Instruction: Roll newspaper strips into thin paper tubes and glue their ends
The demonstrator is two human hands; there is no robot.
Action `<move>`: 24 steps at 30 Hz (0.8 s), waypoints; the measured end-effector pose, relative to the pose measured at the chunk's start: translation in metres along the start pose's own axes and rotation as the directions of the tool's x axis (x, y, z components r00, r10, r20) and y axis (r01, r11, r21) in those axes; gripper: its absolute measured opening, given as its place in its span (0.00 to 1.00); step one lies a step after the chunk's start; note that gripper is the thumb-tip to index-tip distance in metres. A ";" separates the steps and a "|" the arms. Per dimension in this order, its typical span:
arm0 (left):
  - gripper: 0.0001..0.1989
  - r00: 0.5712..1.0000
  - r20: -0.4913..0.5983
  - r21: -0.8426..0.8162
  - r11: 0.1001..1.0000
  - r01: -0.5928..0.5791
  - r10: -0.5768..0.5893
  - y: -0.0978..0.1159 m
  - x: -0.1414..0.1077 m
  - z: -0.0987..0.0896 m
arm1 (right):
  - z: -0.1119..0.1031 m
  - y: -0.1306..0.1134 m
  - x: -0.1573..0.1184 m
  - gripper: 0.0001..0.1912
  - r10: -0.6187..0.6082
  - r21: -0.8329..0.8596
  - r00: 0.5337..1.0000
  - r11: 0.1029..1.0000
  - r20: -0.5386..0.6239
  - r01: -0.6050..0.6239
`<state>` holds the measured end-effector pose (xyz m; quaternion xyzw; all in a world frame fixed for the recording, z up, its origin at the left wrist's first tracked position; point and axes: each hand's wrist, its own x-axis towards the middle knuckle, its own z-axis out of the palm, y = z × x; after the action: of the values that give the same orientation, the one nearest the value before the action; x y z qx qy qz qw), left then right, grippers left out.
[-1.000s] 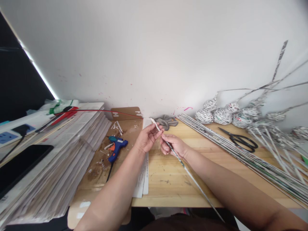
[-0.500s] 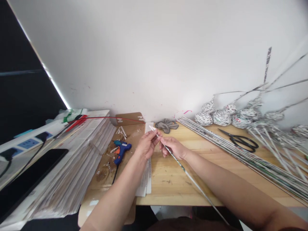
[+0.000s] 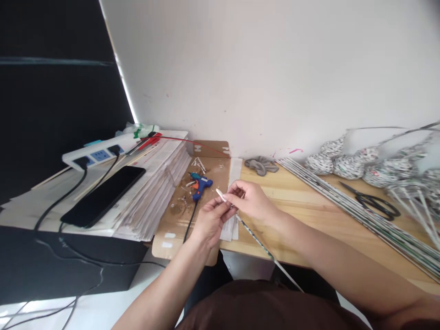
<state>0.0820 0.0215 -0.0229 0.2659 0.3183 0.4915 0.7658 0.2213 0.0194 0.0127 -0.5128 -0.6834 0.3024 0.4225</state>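
Observation:
Between my two hands runs a thin rolled-paper stick (image 3: 256,239), printed like newsprint, slanting down to the right past the table edge. Its white tip pokes up above my fingers. My left hand (image 3: 212,219) pinches the stick close to that tip. Just above and to the right, my right hand (image 3: 250,200) closes on the same end, thumb and fingers touching the tip; the fingers partly hide the paper. A blue glue gun (image 3: 202,184) lies left of my hands on a stained cardboard sheet (image 3: 172,224).
To the left, a tall paper stack (image 3: 161,183) carries a black phone (image 3: 103,197) and a power strip (image 3: 98,153). Rightward lie long paper sticks (image 3: 330,201), black scissors (image 3: 373,201) and woven gourd shapes (image 3: 347,166). A grey cloth band (image 3: 261,166) rests by the wall.
My view has turned left and down, showing more of the phone, cables and floor. My right hand has shifted up over the stick's tip, while my left stays pinched on it.

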 end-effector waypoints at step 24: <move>0.10 0.991 -0.095 -0.105 0.989 -0.100 0.090 0.018 -0.047 -0.057 | 0.063 -0.005 0.062 0.20 0.459 0.065 0.845 0.868 0.274 -0.492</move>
<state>0.0141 -0.0093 -0.0367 0.2160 0.3119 0.5556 0.7399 0.1561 0.0782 0.0049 -0.5948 -0.5606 0.5046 0.2781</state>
